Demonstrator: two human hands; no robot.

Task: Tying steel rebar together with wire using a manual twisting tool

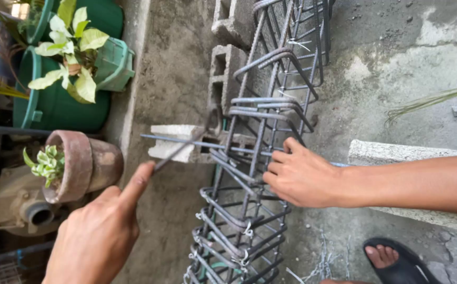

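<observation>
Our right hand (pixel 301 176) grips a bar of the grey steel rebar cage (pixel 249 173) lying along the concrete floor (pixel 386 63) – hollow blocks (pixel 226 68) crowd its left edge. Our left hand (pixel 99 231) closes on a thin metal hook tool (pixel 186 144); open floor lies right.

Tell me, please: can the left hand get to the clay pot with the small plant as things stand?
Probably yes. The left hand holds a thin metal tool, but the clay pot lies right beside it with nothing between them.
</observation>
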